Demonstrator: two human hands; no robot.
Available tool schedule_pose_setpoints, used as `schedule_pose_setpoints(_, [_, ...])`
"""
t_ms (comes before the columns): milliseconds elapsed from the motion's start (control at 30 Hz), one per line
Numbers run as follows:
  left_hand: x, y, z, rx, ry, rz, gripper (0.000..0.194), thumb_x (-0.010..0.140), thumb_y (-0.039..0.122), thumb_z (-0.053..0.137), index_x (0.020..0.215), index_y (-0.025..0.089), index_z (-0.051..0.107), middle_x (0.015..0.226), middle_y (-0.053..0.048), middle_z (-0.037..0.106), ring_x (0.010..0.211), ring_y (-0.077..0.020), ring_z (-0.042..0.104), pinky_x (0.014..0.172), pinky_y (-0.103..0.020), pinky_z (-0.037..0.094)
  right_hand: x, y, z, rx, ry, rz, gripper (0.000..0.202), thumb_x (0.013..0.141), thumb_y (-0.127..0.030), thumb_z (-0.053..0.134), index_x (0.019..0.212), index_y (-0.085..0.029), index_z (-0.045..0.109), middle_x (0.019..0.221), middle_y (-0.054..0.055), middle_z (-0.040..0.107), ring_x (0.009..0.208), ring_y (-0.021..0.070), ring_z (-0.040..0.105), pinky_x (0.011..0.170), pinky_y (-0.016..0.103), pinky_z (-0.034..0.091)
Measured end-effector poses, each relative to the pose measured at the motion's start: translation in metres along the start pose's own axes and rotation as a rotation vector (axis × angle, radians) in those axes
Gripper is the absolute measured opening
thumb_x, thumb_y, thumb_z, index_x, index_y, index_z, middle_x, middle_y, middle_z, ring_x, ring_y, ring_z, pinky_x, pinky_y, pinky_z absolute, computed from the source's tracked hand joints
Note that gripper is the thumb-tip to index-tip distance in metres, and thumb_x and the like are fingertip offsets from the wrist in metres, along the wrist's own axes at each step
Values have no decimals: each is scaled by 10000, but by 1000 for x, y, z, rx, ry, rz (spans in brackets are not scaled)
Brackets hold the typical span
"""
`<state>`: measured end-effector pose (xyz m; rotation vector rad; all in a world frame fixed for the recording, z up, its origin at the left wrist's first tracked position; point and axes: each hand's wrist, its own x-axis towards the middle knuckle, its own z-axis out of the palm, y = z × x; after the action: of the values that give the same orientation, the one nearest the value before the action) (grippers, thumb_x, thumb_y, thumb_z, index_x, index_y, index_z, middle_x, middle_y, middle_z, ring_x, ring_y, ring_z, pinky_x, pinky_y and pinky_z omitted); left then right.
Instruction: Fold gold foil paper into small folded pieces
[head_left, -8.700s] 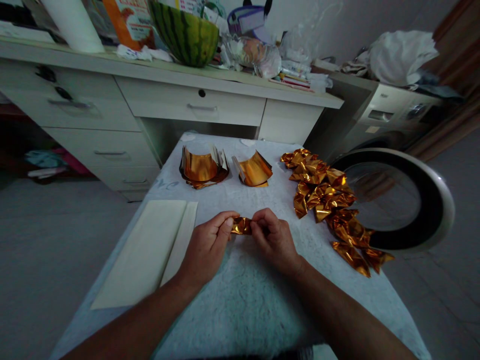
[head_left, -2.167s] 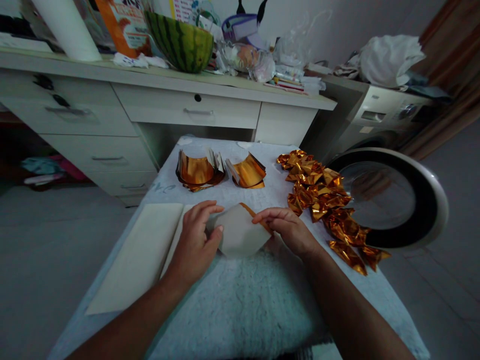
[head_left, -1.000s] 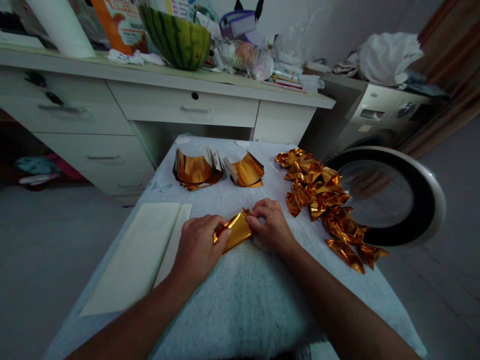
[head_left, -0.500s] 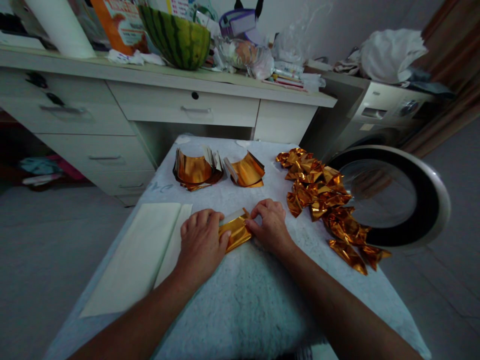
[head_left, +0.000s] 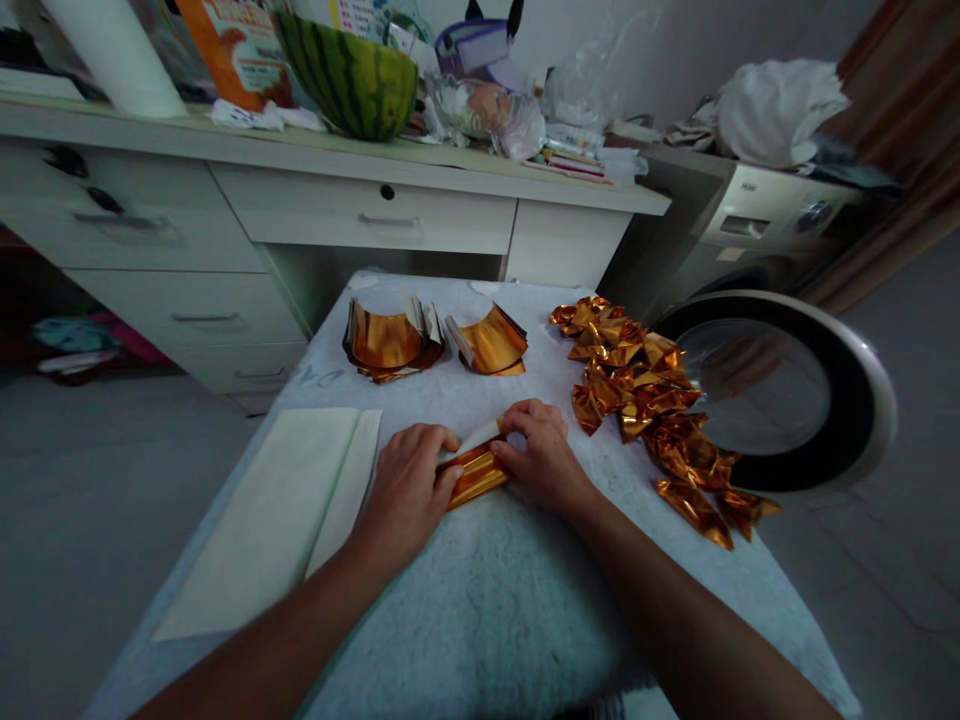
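A sheet of gold foil paper [head_left: 478, 474], partly folded into a narrow strip, lies on the cloth-covered table in front of me. Its pale underside shows along the far edge. My left hand [head_left: 409, 485] grips the left end between thumb and fingers. At the right end, my right hand [head_left: 541, 452] pinches the paper with thumb and forefinger. Beyond my hands stand two curved stacks of gold sheets, a larger stack [head_left: 386, 340] and a smaller stack [head_left: 493, 340]. To the right lies a pile of folded gold foil pieces [head_left: 637, 375].
Pale folded paper [head_left: 262, 520] lies at the table's left. An open washing machine door [head_left: 862, 400] reaches close to the table's right edge. Behind, a white counter [head_left: 450, 160] with drawers carries a cut watermelon [head_left: 349, 80], a paper roll [head_left: 120, 60] and plastic bags.
The far edge of the gold paper has been lifted and curled toward me, so more pale underside shows. My left hand's fingers have drawn in around its left end.
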<state>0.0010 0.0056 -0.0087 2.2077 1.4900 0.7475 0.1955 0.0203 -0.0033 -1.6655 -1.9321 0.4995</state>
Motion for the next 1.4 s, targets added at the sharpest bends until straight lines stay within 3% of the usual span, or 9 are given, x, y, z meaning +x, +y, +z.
schedule_pose_setpoints(267, [-2,6,-11,-459,65,-225,384,851,269,601,1209,264,462,938,1,644,774,-183,638,733,-321,482,1,7,-11,339,-18,-73,78,815,-207,687,751,-204,643,932,27,604,970,207,513,907,358,354])
schedule_pose_setpoints(467, [-1,7,-17,-844,-30,-318,308,829,339,659,1082,219,532,878,-6,692,740,-179,672,639,-269,501,1,4,-15,607,11,-92,230,820,-335,674,679,-200,553,836,12,560,846,177,520,795,307,383])
schedule_pose_setpoints(767, [-4,5,-17,-784,-3,-326,203,816,348,664,925,197,582,769,16,658,676,-140,617,595,-231,459,-8,1,-10,1064,-191,131,286,781,-446,745,840,-199,612,712,-23,561,626,119,501,577,236,390])
schedule_pose_setpoints(1400, [-5,5,-20,-701,-17,-308,232,845,428,640,826,199,610,705,23,624,647,-140,588,562,-217,442,-12,-3,-16,1038,-195,151,289,821,-454,708,806,-179,622,686,-21,553,596,106,484,561,228,373])
